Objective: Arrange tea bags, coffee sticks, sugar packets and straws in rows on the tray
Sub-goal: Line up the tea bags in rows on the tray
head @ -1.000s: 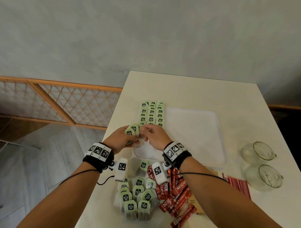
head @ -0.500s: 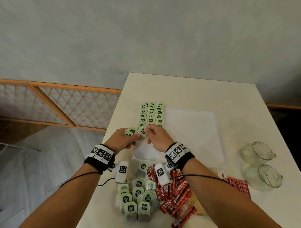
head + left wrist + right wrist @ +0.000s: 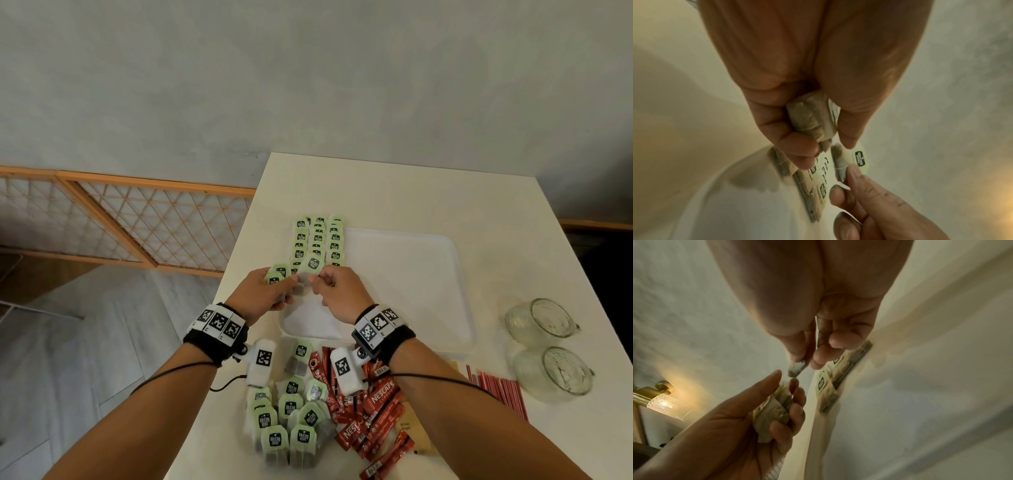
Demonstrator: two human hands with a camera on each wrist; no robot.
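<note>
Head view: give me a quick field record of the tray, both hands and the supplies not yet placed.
tray: white, on the table; rows of tea bags along its left edge, the rest bare
left hand: grips a small bunch of tea bags
right hand: pinches a single tea bag beside the bunch
loose tea bags: pile on the table, near side of the tray
coffee sticks: red heap right of that pile
straws: red bundle on the table, off the tray
glass cups: two, right of the tray

tea bags [image 3: 318,241] line tray's [image 3: 459,274] left edge.
</note>
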